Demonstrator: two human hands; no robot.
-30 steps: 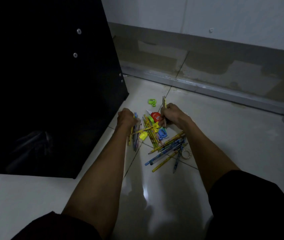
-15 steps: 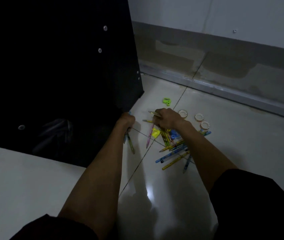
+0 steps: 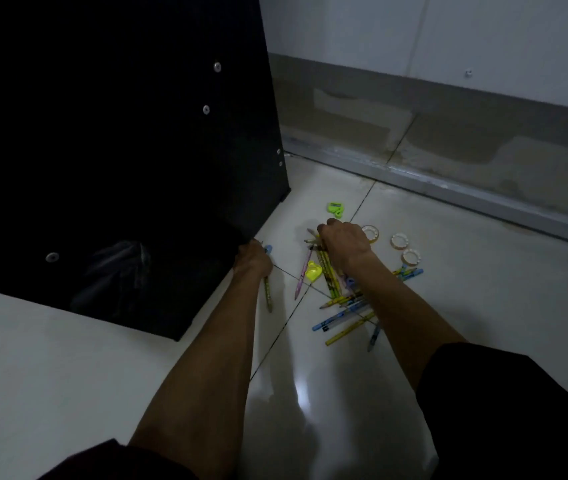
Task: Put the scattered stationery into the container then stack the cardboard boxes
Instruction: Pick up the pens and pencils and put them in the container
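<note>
Pencils off the black cabinet
Gripping a green pencil with left hand at its edge; clamping a pencil bundle with right hand, nearer the loose pencils.

Single head-worn view, angled down and forward, near the floor.

Big black cabinet hogs the whole left side, and the left hand sits right against its lower edge, so there's no way past there. Loose pencils, three tape rolls and a green sharpener clutter the middle. The floor to the right is wide open, all the way to the wall.
</note>
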